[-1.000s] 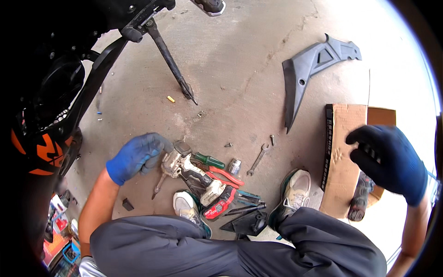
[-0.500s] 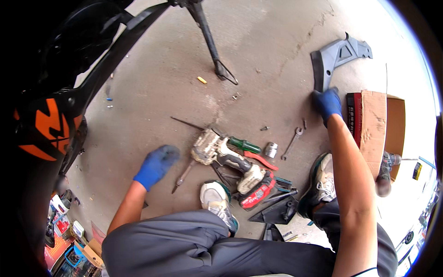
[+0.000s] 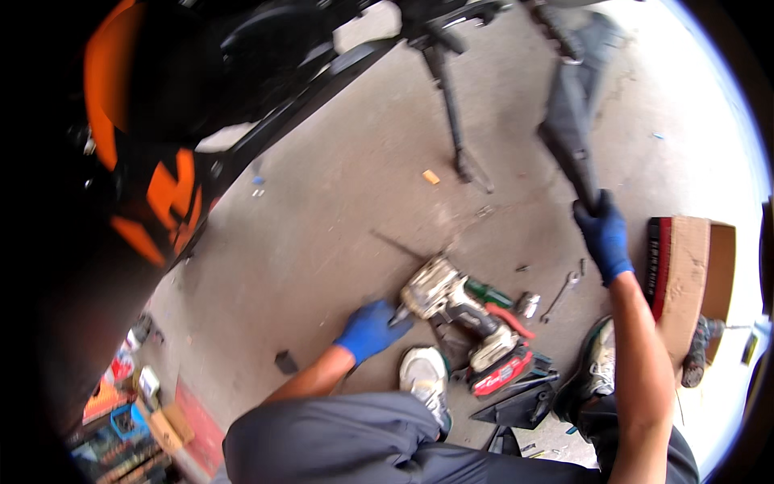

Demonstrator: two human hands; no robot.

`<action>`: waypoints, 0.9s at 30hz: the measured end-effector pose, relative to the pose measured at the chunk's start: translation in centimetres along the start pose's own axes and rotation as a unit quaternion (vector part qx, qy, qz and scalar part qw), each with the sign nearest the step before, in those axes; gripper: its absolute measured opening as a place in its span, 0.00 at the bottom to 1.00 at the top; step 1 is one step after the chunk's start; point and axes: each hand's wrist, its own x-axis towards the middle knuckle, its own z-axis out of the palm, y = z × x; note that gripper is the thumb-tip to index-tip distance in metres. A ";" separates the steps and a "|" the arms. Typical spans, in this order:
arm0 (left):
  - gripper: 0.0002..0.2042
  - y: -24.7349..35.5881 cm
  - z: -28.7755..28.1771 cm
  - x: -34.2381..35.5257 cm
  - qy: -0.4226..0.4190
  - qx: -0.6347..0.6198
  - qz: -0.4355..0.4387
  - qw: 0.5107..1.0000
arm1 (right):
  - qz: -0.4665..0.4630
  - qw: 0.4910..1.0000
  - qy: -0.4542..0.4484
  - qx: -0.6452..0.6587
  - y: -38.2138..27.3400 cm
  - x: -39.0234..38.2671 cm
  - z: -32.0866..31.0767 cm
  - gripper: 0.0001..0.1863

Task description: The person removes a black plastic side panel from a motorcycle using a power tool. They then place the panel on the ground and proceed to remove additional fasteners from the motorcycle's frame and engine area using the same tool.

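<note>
My right hand (image 3: 603,235), in a blue glove, is closed round the lower end of a long dark grey plastic trim panel (image 3: 574,133). The panel is held up off the floor and smeared by motion. My left hand (image 3: 373,329), also blue-gloved, is low beside my shoe, its fingers closed about the metal bit (image 3: 399,315) at the nose of a worn cordless impact wrench (image 3: 435,286). Most of that bit is hidden by the glove. The wrench lies on the floor with its red battery (image 3: 501,373) toward me.
A motorcycle (image 3: 242,105) with orange graphics fills the upper left, its side stand (image 3: 451,121) down. Near the wrench lie green-handled pliers (image 3: 488,292), a socket (image 3: 528,304), a spanner (image 3: 560,297) and black plastic pieces (image 3: 516,406). A cardboard box (image 3: 685,274) stands right.
My right hand has lifted the trim panel off the floor. My left hand has moved right to the impact wrench's bit. The view has shifted, so the motorcycle shows more.
</note>
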 end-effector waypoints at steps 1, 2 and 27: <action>0.21 -0.5 0.3 0.1 -0.015 -0.050 0.006 0.999 | -0.014 1.000 -0.026 -0.002 0.1 0.0 -0.1 0.19; 0.19 -0.4 0.5 -0.4 -0.005 -0.075 0.013 0.997 | -0.025 0.998 -0.052 -0.005 0.2 -0.1 -0.3 0.18; 0.10 16.8 -12.8 -1.9 0.047 0.035 0.287 0.956 | 0.169 0.855 -0.491 -0.008 -3.5 7.0 -17.2 0.21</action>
